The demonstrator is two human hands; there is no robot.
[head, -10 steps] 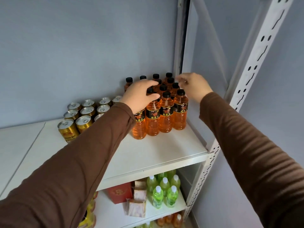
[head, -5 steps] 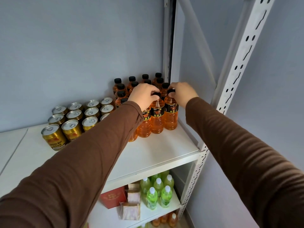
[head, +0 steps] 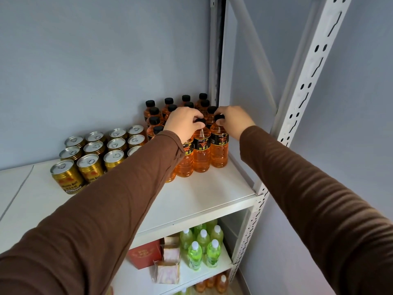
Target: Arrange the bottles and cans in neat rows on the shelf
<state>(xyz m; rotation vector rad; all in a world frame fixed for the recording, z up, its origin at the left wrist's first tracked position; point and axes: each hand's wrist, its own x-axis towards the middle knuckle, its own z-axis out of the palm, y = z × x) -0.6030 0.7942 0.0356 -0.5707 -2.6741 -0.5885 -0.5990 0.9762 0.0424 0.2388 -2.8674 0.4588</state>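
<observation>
Several orange bottles [head: 201,154] with black caps stand in rows at the back right corner of the white shelf [head: 197,201]. My left hand [head: 182,122] grips the cap of a front-row bottle, second from the right. My right hand [head: 235,121] grips the cap of the rightmost front-row bottle [head: 219,152]. To the left of the bottles, several gold cans [head: 91,170] with silver tops stand in rows. My left sleeve hides part of the front-row bottles and some cans.
A perforated white upright [head: 297,96] frames the shelf's right side, with the grey wall [head: 95,60] behind. On the shelf below stand green bottles [head: 202,250], a red box [head: 144,255] and small packets [head: 168,271]. More orange bottles [head: 212,283] stand lower down.
Both hands moved from the rear bottles onto the caps of front-row bottles. The view shifted so the shelf contents sit further left and lower.
</observation>
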